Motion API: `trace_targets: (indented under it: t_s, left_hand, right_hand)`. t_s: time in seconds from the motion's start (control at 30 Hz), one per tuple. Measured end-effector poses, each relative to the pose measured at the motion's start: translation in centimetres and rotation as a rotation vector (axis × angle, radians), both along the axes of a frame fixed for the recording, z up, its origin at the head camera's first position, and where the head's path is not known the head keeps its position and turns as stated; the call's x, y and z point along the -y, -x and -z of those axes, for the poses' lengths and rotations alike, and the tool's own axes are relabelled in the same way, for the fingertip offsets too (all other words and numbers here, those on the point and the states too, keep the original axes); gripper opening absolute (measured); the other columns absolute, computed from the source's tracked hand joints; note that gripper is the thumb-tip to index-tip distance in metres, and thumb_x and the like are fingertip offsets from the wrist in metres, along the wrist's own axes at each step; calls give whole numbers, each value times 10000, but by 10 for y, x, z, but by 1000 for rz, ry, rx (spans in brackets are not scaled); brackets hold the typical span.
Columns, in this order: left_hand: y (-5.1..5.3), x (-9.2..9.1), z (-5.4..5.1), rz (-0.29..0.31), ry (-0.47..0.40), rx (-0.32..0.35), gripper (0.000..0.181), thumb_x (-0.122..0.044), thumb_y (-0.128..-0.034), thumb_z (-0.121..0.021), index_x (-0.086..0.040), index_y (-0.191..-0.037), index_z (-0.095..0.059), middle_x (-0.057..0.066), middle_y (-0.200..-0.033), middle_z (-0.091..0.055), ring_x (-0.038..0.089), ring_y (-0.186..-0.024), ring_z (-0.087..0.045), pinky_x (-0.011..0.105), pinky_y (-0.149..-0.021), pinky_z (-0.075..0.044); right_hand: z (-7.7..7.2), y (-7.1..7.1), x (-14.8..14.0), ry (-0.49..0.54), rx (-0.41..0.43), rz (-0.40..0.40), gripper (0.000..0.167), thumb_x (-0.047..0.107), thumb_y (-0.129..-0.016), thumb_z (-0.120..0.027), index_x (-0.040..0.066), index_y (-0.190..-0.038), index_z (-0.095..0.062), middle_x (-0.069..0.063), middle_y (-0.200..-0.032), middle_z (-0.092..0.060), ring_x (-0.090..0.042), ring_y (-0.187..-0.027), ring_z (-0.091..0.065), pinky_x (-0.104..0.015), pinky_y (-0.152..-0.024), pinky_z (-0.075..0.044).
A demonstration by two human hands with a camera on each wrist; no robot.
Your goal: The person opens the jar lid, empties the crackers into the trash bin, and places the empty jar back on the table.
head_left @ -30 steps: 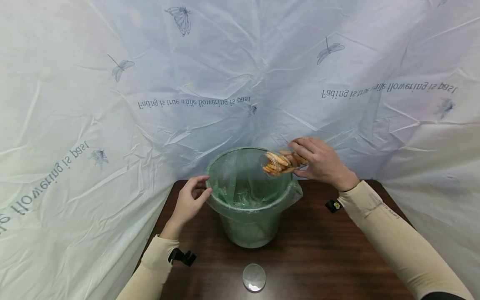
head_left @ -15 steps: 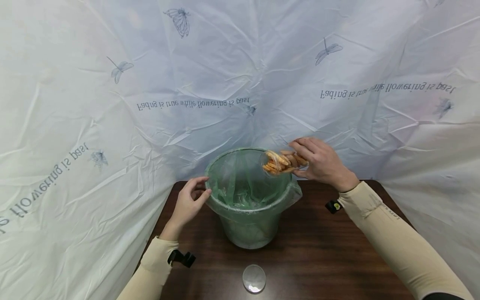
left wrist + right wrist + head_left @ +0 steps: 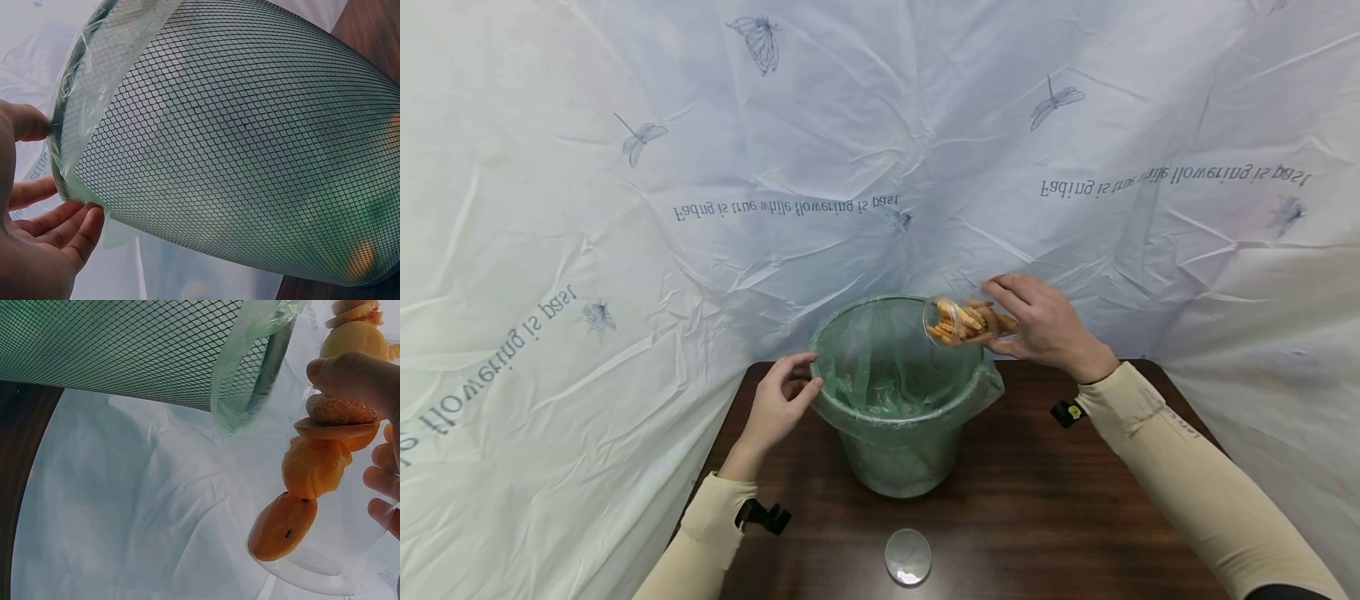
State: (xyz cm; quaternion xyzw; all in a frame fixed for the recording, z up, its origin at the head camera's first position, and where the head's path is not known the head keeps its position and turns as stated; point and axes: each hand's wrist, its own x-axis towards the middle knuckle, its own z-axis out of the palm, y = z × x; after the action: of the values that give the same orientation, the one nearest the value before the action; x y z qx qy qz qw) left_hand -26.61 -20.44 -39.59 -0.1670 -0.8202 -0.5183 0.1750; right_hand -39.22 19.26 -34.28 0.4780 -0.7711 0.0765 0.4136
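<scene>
My right hand (image 3: 1037, 321) grips a clear jar (image 3: 934, 322), tilted on its side with its mouth pointing left over the bin. Inside it are several golden-brown biscuits (image 3: 966, 321); the right wrist view shows one orange-brown biscuit (image 3: 283, 527) close to the jar's rounded base. A mesh trash bin (image 3: 902, 458) stands upright, lined with a translucent green bag (image 3: 887, 358) folded over its rim. At the bin's left side, my left hand (image 3: 782, 396) holds the rim, with thumb and fingertips on the bag's edge. Blurred orange patches show through the mesh low in the bin.
A round clear lid (image 3: 908, 556) lies on the dark wooden table (image 3: 1037, 517) in front of the bin. White printed sheeting (image 3: 880, 125) hangs close behind the bin and along both sides.
The biscuits sit slightly farther back from the jar's mouth, so more of its clear rim shows. Both hands and the bin stay almost where they were.
</scene>
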Motion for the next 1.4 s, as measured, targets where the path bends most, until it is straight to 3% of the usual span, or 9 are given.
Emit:
trace_targets:
  t_s: [0.33,0.6,0.8,1.03,1.4]
  left_hand:
    - [0,1,-1,1,-2,-3,404,-62,-936,-638,88,-1298,-542,270,-1170,-547,343,-1036,-581,287,-836,-542]
    - [-2,0,-2,0,-9,4,401,-65,-936,-639,88,-1295,-545,276,-1181,-540,347,-1044,-581,436,-858,-537]
    - [-1,1,-1,4,-6,-5,404,-58,-935,-637,91,-1298,-543,276,-1171,-542,348,-1039,-580,331,-845,-545]
    - [-1,0,-1,2,-9,-1,405,-59,-936,-636,94,-1298,-540,272,-1172,-544,341,-1038,-578,417,-855,-540]
    - [0,0,0,2,2,0,403,-50,-939,-624,89,-1306,-535,259,-1170,-544,343,-1040,-570,356,-851,-540]
  right_hand:
    - [-2,0,1,-6,-10,-11,844,257,-549,-903,-20,-1280,-585,-215,-1174,-591,-387,-1056,-573,-519,-892,-488]
    - [-4,-1,0,-37,-20,-6,850,291,-565,-917,-13,-1284,-581,-209,-1181,-585,-376,-1055,-572,-515,-890,-491]
    - [-6,0,2,-39,-41,-4,884,290,-527,-938,-11,-1278,-583,-204,-1182,-581,-370,-1049,-569,-511,-881,-496]
    - [-9,-1,2,-64,-41,7,861,274,-550,-931,4,-1287,-576,-194,-1189,-580,-359,-1053,-567,-501,-902,-489]
    - [-9,0,3,-85,-54,29,905,279,-526,-956,13,-1299,-566,-198,-1216,-573,-376,-1070,-552,-530,-927,-462]
